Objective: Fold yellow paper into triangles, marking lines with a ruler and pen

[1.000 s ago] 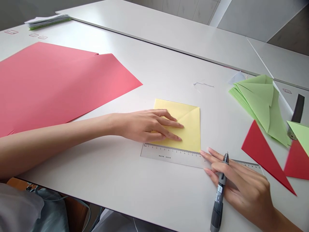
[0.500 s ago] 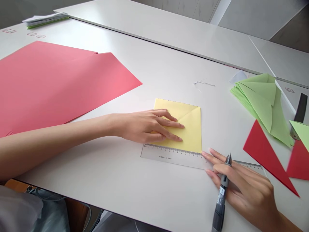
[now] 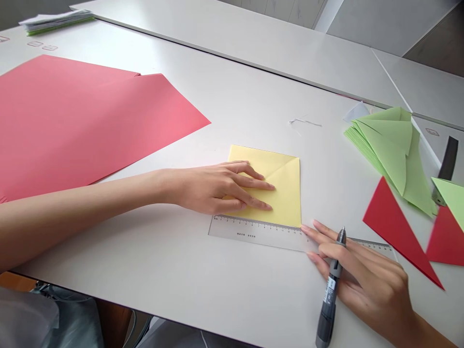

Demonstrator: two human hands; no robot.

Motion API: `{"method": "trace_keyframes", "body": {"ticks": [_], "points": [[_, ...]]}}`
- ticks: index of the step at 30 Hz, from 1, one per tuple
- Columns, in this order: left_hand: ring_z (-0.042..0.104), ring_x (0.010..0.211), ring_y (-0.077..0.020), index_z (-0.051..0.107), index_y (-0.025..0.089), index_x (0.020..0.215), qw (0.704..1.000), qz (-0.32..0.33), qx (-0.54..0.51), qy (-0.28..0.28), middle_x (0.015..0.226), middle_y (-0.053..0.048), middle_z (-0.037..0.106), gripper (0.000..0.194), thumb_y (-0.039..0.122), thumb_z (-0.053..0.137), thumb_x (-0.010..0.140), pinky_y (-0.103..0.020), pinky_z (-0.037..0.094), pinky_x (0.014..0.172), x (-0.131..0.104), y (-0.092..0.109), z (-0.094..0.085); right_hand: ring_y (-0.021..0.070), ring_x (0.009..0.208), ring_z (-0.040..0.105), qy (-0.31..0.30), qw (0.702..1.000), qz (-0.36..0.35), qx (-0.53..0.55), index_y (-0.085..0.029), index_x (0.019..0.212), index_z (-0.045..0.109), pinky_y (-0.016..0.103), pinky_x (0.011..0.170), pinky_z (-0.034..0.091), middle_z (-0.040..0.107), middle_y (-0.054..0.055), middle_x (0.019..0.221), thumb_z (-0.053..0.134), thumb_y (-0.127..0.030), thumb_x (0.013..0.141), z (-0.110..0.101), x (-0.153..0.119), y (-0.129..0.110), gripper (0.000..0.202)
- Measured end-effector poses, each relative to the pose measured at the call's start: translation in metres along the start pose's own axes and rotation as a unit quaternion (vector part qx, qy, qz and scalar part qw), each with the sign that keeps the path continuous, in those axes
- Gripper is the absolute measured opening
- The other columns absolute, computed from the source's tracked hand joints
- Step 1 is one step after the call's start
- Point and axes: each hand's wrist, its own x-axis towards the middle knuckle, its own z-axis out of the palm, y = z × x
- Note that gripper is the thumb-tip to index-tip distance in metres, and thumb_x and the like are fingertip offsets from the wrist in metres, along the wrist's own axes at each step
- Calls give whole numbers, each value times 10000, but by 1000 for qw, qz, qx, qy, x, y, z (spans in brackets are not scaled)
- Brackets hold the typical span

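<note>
A yellow paper square with a diagonal crease lies on the white table. My left hand presses flat on it, fingers spread. Along the paper's near edge runs a clear ruler, its scale beside that edge. My right hand holds a dark pen, tip pointing up and away, between its fingers. The fingertips of that same hand rest on the ruler near the paper's lower right corner, and the hand covers part of the ruler.
Large red sheets cover the left side. On the right are folded green papers, a red triangle, another red piece and a black-handled tool. White threads lie behind the yellow paper; a paper stack sits far left.
The whole view has shifted slightly, so everything appears a little further left and up. Both hands, the pen, ruler and yellow paper keep the same arrangement.
</note>
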Motion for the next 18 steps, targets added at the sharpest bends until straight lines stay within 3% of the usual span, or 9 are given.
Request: {"method": "trace_keyframes", "body": {"ticks": [18], "points": [[339,1411,-197,505,370,1382,1000,4,-12,3,1549,57,348,415,249,381,1005,-343,194,1189,1,-1,0,213,997,716,8,1000,5,-2,-140,977,683,265,730,542,753,26,1023,685,-3,817,0,0,0,211]]}}
